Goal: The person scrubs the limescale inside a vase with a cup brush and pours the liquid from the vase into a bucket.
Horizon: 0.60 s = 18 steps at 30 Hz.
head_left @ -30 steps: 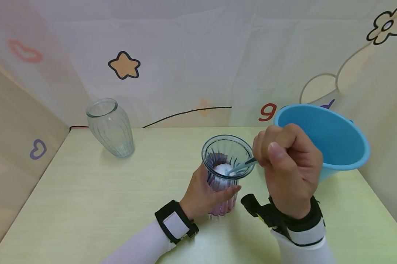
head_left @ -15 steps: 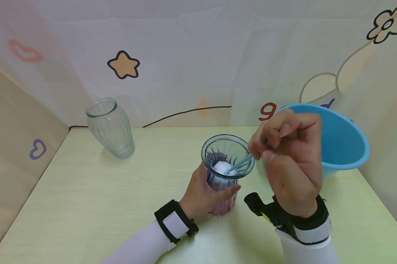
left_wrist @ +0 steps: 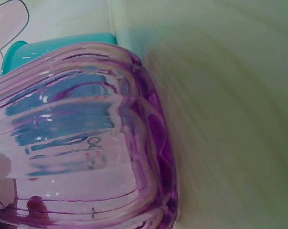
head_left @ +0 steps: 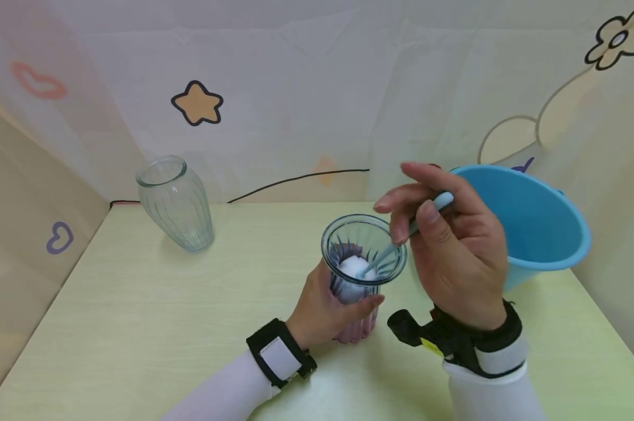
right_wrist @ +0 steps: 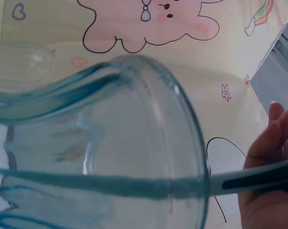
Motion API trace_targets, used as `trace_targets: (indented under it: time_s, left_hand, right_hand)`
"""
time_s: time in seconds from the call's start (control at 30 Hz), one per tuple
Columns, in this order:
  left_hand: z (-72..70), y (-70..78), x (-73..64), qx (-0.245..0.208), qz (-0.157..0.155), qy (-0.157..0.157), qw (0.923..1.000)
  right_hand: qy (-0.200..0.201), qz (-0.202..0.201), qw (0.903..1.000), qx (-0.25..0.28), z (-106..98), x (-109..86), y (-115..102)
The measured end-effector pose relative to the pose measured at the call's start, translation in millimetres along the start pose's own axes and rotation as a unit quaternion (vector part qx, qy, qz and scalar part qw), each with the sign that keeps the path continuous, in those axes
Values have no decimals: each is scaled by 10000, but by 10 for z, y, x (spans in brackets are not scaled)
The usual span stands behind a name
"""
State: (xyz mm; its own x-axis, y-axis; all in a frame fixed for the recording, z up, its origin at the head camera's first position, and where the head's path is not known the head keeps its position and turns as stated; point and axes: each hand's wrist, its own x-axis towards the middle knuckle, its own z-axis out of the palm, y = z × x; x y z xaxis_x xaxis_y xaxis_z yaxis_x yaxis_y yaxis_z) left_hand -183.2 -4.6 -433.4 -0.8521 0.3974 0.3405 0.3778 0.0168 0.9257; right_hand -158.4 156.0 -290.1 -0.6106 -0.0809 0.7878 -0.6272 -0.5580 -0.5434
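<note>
In the head view my left hand (head_left: 330,316) grips a ribbed glass vase (head_left: 355,332), clear at the top and purple low down. The vase's purple base (left_wrist: 158,152) fills much of the left wrist view. My right hand (head_left: 456,257) pinches the light blue handle of a brush (head_left: 382,256) between thumb and fingers, other fingers spread. Its round white head is inside the vase, and the handle slants out over the rim toward the hand. Through the glass wall (right_wrist: 134,133) in the right wrist view, the handle crosses to the mouth.
Behind my right hand stands a light blue bucket (head_left: 551,234), tilted toward me in view. A second clear glass vase (head_left: 182,204) stands at the back left of the pale table (head_left: 138,327). A patterned cloth backdrop (head_left: 296,105) borders the back and sides.
My right hand has gone from a closed fist on the handle to a thumb-and-finger pinch with spread fingers; more of the handle's upper end shows. The left hand and vase stay put.
</note>
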Motion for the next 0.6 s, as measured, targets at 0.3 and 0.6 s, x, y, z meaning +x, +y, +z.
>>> trace_targets:
  time_s: [0.3, 0.6]
  left_hand:
    - [4, -20, -2, 259, 2, 22, 9997]
    - [0, -33, 3, 285, 99, 9, 9995]
  right_hand:
    - [-211, 81, 9984, -527, -34, -17, 33]
    - [-211, 475, 9958, -756, 3, 7, 33]
